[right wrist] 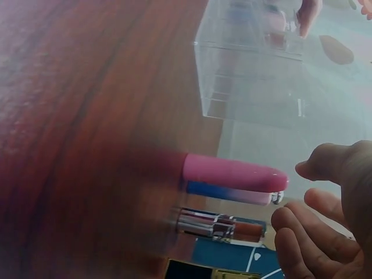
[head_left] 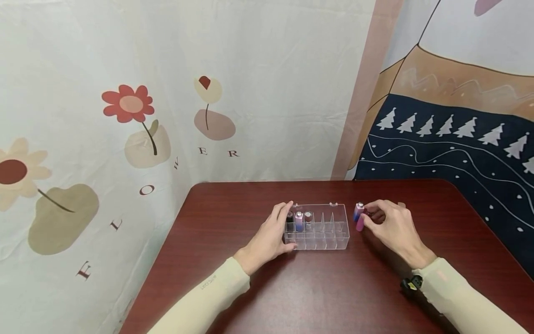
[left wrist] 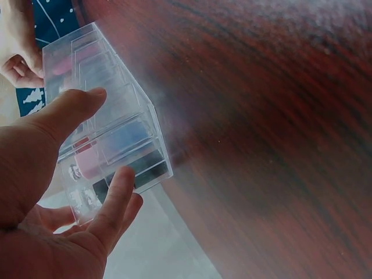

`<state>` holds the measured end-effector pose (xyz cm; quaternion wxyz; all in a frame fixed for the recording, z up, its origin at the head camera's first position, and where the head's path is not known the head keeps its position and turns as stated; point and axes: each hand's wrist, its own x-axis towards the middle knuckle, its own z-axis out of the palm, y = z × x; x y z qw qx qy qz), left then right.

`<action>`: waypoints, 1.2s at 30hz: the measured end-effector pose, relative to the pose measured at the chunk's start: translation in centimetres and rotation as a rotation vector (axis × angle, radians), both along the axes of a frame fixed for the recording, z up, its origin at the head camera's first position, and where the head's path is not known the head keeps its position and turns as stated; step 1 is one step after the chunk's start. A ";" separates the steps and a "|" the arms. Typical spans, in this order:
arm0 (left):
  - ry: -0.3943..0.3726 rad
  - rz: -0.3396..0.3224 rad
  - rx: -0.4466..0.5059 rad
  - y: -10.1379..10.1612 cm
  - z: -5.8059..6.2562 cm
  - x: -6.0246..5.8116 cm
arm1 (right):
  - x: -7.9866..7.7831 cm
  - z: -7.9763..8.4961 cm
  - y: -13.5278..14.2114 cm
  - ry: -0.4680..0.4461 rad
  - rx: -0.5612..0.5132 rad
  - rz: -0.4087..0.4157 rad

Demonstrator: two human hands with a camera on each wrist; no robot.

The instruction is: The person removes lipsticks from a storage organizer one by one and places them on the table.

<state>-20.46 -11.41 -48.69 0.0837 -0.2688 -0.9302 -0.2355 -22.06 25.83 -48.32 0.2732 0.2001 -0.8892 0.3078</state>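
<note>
A clear compartmented organizer box (head_left: 329, 243) stands on the table. My left hand (head_left: 267, 234) grips its left end, thumb on the front and fingers around the side. Inside, at the left of the back row, are a dark tube (head_left: 289, 217), a pink-and-blue lipstick (head_left: 299, 222) and a tube with a silvery top (head_left: 308, 216). Right of the box, my right hand (head_left: 394, 227) hovers beside a pink tube (right wrist: 232, 173); in the right wrist view its thumb and fingers are apart from it. Another pink-and-blue lipstick (head_left: 358, 211) stands just behind.
In the right wrist view, a silver tube with a brown section (right wrist: 197, 222) and a black-and-gold tube (right wrist: 200, 271) stand beyond the pink one. The dark red table (head_left: 300, 297) backs onto a flower-printed curtain (head_left: 283, 116).
</note>
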 end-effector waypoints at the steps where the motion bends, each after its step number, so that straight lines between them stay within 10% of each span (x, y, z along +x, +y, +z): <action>1: 0.002 -0.002 0.002 0.0 0.0 0.0 | 0.0 0.1 -0.1 0.012 0.004 -0.006; 15: -0.007 0.013 -0.012 0.1 0.0 0.0 | -0.3 1.4 -2.6 0.124 -0.033 0.062; 36: -0.011 0.013 -0.002 0.0 0.0 0.2 | -0.5 1.5 -8.5 0.056 0.013 0.202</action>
